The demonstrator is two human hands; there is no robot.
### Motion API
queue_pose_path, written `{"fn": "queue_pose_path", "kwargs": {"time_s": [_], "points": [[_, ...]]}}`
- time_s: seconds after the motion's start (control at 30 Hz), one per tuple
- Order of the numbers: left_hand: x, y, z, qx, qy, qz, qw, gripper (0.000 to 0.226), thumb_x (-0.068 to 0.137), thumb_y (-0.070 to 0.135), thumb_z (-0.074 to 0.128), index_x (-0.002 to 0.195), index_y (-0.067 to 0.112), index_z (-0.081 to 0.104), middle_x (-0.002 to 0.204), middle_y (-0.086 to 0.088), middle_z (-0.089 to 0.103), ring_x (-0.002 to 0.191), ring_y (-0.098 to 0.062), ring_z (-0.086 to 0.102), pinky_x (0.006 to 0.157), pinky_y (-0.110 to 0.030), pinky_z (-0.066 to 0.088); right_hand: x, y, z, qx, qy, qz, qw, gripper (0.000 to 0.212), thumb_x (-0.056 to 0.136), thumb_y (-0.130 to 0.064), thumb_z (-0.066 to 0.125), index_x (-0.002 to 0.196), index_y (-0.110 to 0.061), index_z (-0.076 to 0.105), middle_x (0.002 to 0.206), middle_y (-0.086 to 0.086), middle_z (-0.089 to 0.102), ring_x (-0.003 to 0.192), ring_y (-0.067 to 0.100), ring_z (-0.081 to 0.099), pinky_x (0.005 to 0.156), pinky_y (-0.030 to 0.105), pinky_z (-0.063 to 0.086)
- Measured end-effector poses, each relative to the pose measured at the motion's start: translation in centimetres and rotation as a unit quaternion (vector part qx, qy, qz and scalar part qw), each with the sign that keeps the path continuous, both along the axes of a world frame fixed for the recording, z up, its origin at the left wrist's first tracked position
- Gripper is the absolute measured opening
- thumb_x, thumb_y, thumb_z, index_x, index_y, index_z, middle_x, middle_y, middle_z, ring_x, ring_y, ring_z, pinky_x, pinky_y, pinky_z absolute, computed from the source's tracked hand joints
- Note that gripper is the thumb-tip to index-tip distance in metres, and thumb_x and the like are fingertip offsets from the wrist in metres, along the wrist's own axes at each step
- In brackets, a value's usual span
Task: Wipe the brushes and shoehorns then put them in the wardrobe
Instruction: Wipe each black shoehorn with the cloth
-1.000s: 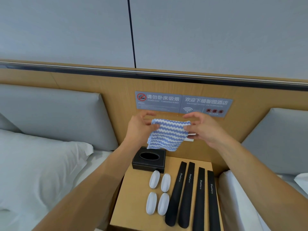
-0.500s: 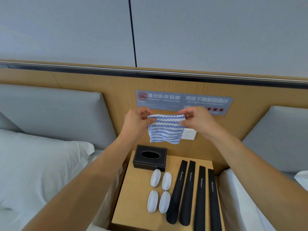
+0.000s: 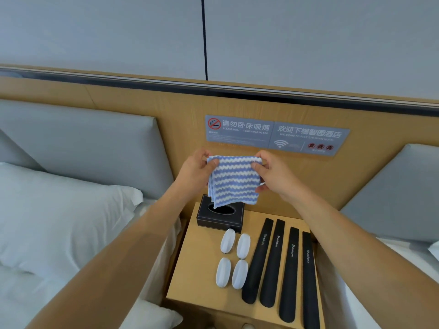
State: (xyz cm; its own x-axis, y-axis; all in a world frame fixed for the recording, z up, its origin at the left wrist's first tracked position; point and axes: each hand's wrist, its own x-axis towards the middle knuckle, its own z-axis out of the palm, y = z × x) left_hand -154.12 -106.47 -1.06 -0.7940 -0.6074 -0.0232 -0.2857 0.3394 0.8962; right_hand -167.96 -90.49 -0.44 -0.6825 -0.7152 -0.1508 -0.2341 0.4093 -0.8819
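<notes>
Striped cloth [image 3: 234, 180] is pinched at its top corners by left hand [image 3: 197, 169] and right hand [image 3: 276, 173], above the surface [image 3: 192, 269] where four white brushes [image 3: 234, 257] and four black shoehorns [image 3: 282, 267] are laid.

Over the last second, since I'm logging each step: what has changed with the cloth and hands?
Both hands, left and right, kept pinching the striped cloth's top corners, shifted their grip and drew the top edge straight, so it now hangs as a folded rectangle above the tissue box. The four brushes and four shoehorns lie untouched on the nightstand.
</notes>
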Motion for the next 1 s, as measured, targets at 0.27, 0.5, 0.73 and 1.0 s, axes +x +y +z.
{"fn": "queue_pose_path", "kwargs": {"time_s": [0.27,0.5,0.73,1.0], "points": [[4.4,-1.0,-6.2,0.285,-0.003,-0.017,0.958,0.026,0.082,0.017,0.078,0.101,0.02,0.06,0.1,-0.001,0.074,0.091,-0.018,0.074,0.072,-0.033,0.061,3.3,-1.5,-5.1,-0.011,-0.238,-0.044,0.97,0.018,0.09,0.002,0.068,0.103,-0.002,0.057,0.115,0.021,0.065,0.091,0.024,0.072,0.067,0.03,0.063],[8.1,-1.4,-14.2,0.158,-0.045,0.059,0.985,0.049,0.083,0.01,0.076,0.11,0.039,0.047,0.099,0.01,0.065,0.082,0.004,0.068,0.058,-0.018,0.056,7.2,-2.0,-12.5,0.093,-0.105,-0.047,0.989,0.033,0.091,-0.004,0.069,0.107,-0.02,0.045,0.093,0.007,0.067,0.074,0.021,0.072,0.055,0.033,0.062],[11.4,-2.1,-23.1,0.107,-0.103,-0.007,0.989,0.018,0.095,0.017,0.061,0.091,0.032,0.052,0.109,0.002,0.061,0.099,-0.016,0.067,0.07,-0.028,0.061,10.7,-2.2,-21.0,0.151,-0.011,0.032,0.988,0.015,0.1,-0.004,0.052,0.093,-0.014,0.061,0.097,-0.002,0.057,0.085,0.027,0.063,0.056,0.038,0.062],[12.4,-3.5,-31.8,0.139,-0.139,-0.029,0.98,0.043,0.088,-0.006,0.061,0.109,0.031,0.054,0.125,-0.002,0.052,0.115,-0.021,0.058,0.084,-0.041,0.06,12.7,-5.5,-28.9,0.31,0.088,0.152,0.934,0.044,0.093,-0.004,0.059,0.136,-0.015,0.054,0.136,0.009,0.047,0.113,0.027,0.057,0.084,0.029,0.045]]}}
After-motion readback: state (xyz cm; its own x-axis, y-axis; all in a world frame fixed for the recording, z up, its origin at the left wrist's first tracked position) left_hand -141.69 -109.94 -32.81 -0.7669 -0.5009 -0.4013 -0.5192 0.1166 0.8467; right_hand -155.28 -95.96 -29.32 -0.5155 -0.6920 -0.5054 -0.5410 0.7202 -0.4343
